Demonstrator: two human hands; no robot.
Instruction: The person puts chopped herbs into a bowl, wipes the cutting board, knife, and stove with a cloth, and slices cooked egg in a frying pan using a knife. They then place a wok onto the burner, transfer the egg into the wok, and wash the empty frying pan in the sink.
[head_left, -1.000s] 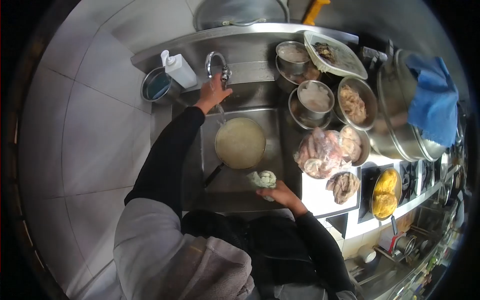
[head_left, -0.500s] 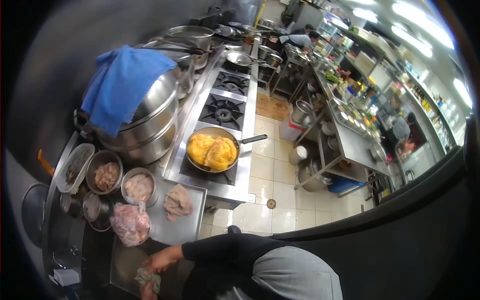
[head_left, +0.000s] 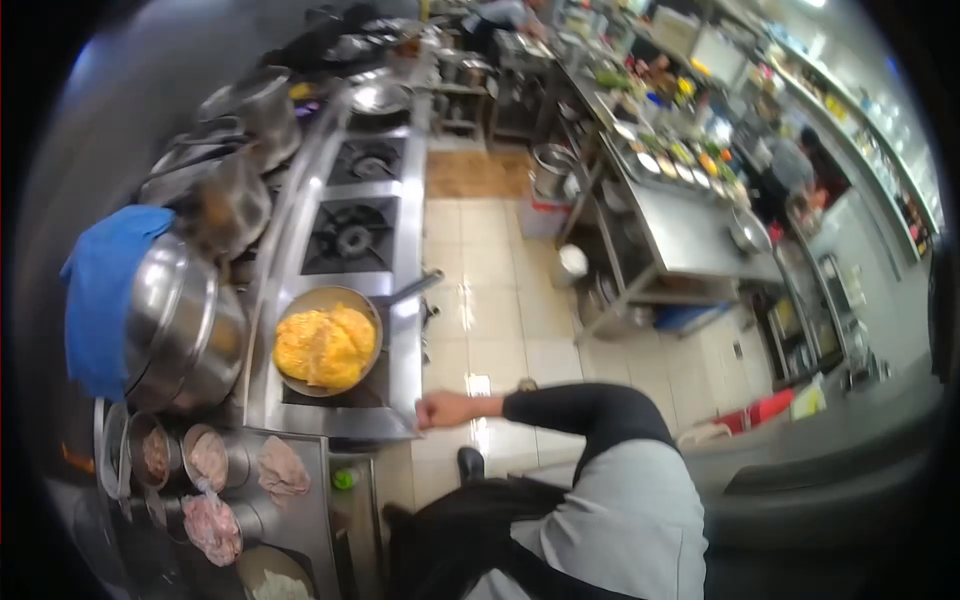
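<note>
My right hand (head_left: 445,408) is at the near corner of the steel stove (head_left: 403,345), its fingers curled against the front edge. What they grip there, if anything, is too blurred to make out. My left hand is out of view. On the near burner sits a frying pan (head_left: 376,355) holding a yellow-orange, egg-like mass (head_left: 325,346), its handle pointing over the stove's front edge. A crumpled beige cloth (head_left: 284,470) lies on the steel counter left of my hand. At the bottom, a pale crumpled thing (head_left: 283,585) is in a round vessel.
Bowls of raw meat (head_left: 208,460) and a bag of pinkish meat (head_left: 212,528) stand on the counter. A large steel pot (head_left: 170,320) with a blue cloth (head_left: 112,300) is behind them. Across the tiled floor (head_left: 490,300) stands a prep table (head_left: 690,240); people work farther back.
My right hand has left the greenish cloth it held with the left hand at the sink and reached right to the stove's corner. My left hand has gone out of view. The camera has turned right.
</note>
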